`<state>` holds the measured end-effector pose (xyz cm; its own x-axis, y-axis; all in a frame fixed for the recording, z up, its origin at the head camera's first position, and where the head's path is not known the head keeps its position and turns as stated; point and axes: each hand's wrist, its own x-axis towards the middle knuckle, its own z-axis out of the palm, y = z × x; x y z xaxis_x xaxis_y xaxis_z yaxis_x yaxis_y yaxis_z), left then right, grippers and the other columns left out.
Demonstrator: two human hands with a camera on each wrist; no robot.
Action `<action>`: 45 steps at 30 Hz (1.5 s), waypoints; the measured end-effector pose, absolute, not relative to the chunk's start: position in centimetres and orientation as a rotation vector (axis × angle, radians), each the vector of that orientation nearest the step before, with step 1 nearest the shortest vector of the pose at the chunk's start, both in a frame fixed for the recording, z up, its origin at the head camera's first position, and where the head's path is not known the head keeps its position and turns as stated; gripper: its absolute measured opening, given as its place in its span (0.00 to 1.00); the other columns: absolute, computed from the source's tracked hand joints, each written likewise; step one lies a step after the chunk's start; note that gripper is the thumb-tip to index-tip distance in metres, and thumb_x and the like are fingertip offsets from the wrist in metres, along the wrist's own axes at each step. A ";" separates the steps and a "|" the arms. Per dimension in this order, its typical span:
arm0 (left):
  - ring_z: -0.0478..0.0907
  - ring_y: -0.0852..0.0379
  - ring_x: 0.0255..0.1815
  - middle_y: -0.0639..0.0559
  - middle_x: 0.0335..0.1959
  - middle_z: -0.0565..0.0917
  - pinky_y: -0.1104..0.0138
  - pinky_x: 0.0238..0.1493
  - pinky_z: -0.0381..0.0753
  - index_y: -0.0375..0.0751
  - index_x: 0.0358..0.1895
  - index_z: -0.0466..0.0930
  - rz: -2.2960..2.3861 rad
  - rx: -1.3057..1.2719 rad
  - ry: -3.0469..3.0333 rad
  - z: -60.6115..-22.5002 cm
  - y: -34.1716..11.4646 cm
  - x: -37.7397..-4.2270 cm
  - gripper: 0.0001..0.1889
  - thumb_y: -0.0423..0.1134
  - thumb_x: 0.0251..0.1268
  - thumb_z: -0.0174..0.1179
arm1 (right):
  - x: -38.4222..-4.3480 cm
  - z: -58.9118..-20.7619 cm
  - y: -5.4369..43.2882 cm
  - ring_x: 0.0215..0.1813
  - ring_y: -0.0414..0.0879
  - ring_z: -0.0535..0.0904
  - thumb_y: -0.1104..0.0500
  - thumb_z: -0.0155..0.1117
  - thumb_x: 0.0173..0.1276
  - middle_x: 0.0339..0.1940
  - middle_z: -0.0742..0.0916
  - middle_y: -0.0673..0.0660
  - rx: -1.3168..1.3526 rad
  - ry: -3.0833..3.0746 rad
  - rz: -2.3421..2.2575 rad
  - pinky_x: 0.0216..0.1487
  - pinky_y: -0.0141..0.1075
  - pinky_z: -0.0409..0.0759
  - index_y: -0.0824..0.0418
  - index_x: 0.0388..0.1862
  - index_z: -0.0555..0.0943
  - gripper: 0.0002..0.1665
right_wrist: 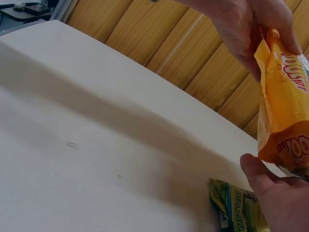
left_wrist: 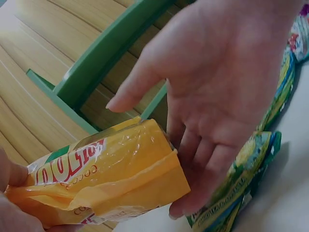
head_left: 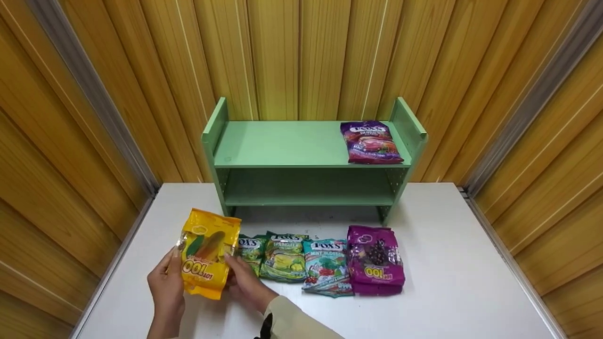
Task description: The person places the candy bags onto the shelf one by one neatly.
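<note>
A yellow bag of candy (head_left: 207, 254), with a mango picture and upside-down LOT 100 lettering, is held up at the front left in the head view. My left hand (head_left: 167, 282) grips its left edge, thumb on the front; in the right wrist view these fingers (right_wrist: 241, 34) pinch one end of the bag. At its other side is my right hand (head_left: 247, 285). The left wrist view shows that palm (left_wrist: 212, 92) spread, thumb extended off the bag and fingers against its end, fingertips partly hidden.
Green Fox's bags (head_left: 284, 258), a teal Fox's bag (head_left: 327, 268) and a purple LOT 100 bag (head_left: 376, 261) lie in a row on the white table (head_left: 452, 278). Behind stands a green shelf (head_left: 282, 143), with a purple Fox's bag (head_left: 372, 142) on top. Wood-look panels (head_left: 320, 56) enclose the table.
</note>
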<state>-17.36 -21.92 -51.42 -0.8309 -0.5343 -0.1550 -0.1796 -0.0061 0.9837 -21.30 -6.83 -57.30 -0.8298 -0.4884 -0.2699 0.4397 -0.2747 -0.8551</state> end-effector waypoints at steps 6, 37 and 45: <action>0.74 0.79 0.41 0.41 0.70 0.70 0.83 0.41 0.79 0.42 0.73 0.61 -1.948 0.728 -1.991 -50.8 -20.9 -17.3 0.27 0.51 0.77 0.42 | -21.6 -57.4 -6.5 0.44 0.44 0.84 0.36 0.48 0.73 0.47 0.87 0.55 -0.075 1.338 -2.215 0.43 0.37 0.82 0.55 0.61 0.72 0.30; 0.64 0.57 0.68 0.55 0.78 0.57 0.84 0.48 0.77 0.56 0.76 0.54 -2.160 0.700 -2.085 -50.2 -18.7 -17.9 0.35 0.59 0.69 0.51 | -21.2 -55.2 -2.7 0.53 0.49 0.82 0.41 0.61 0.65 0.58 0.81 0.57 0.142 1.339 -2.387 0.58 0.45 0.81 0.49 0.71 0.62 0.38; 0.64 0.54 0.70 0.50 0.79 0.54 0.82 0.48 0.78 0.53 0.78 0.47 -2.263 0.667 -2.104 -49.7 -18.1 -18.1 0.43 0.61 0.65 0.57 | -21.4 -54.8 -1.7 0.60 0.50 0.78 0.47 0.60 0.68 0.63 0.76 0.58 0.054 1.209 -2.492 0.64 0.45 0.76 0.48 0.73 0.59 0.37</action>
<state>-18.10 -18.11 -49.66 -0.9106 -0.2674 -0.3151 -0.2948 -0.1139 0.9487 -21.41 -1.73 -54.85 -0.9311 -0.3102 -0.1920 0.3429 -0.5640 -0.7512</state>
